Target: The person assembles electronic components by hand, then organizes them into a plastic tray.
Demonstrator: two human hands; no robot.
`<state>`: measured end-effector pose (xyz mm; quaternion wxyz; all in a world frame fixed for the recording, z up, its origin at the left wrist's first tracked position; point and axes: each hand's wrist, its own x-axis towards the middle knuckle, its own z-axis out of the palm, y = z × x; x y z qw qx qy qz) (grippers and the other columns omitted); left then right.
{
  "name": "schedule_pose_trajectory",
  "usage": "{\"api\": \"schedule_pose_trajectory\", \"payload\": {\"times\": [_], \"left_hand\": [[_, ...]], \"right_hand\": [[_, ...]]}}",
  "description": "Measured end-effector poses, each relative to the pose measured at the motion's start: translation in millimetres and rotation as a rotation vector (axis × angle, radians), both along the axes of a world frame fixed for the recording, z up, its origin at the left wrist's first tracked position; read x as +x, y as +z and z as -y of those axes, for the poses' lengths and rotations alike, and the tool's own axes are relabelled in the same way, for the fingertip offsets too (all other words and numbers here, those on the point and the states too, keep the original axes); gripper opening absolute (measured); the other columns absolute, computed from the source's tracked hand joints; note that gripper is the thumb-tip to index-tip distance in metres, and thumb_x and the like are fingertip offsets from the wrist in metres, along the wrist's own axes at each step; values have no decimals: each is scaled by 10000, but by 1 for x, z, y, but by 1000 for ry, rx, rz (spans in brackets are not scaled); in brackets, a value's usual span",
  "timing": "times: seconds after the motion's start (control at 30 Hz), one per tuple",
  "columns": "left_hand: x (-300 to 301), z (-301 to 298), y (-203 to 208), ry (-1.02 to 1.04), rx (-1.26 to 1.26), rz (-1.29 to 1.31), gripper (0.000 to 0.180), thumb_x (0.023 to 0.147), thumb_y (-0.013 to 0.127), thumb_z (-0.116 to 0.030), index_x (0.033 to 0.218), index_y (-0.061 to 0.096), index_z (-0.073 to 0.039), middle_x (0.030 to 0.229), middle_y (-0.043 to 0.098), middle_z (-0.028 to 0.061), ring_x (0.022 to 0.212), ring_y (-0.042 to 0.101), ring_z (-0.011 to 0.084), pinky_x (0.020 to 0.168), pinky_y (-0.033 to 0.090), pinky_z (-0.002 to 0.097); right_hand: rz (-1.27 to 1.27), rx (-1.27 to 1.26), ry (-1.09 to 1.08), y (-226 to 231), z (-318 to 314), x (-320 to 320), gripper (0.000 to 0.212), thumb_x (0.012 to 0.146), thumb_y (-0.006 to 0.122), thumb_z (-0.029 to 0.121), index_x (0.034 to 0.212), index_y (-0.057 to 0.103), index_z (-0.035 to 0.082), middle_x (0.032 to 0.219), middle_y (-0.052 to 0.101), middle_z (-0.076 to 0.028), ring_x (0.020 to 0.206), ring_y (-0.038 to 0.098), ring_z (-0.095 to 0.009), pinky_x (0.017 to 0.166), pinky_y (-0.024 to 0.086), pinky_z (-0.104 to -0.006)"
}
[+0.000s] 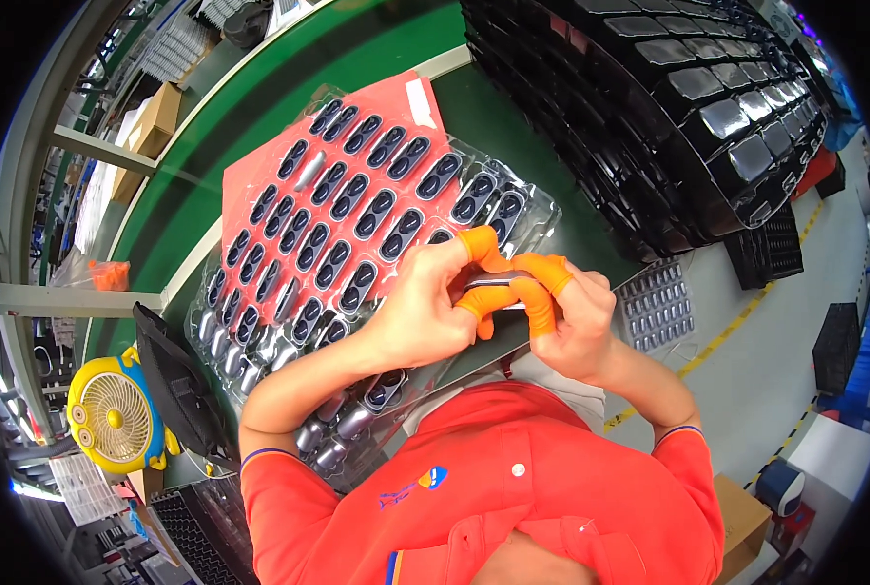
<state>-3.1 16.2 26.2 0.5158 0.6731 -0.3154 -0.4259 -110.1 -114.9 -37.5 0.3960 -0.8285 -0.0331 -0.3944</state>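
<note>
Currently both hands pinch one small dark oval part (pixel 498 283) above the table's near edge: left hand (pixel 425 307) and right hand (pixel 576 322) clamped on it, orange finger cots (pixel 542 273) on. Clear blister tray (pixel 357 224) of matching parts sits just beyond.

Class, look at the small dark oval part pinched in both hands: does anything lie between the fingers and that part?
Only the orange finger cots on the fingertips. The left hand and right hand pinch the small oval part through them, above the clear tray; nothing else intervenes.
</note>
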Motion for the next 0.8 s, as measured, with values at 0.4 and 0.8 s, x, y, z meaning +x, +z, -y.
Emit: {"api": "schedule_pose_trajectory", "payload": {"times": [0.4,0.8], "left_hand": [[7,-6,-18,-20,-348,745,197,752,627,51,930,546,31,896,587,99,735,605,146,561,501,233],[11,7,-17,35,-196,291,159,767,620,34,907,544,34,851,564,97,730,608,154,519,522,237]], "right_hand": [[93,-178,44,13,13,7,292,715,658,-32,1000,601,-54,706,566,-104,509,530,-209,470,427,-253],[20,-169,-27,9,16,9,291,699,658,-50,983,599,-58,706,567,-118,523,543,-221,467,427,-264]]}}
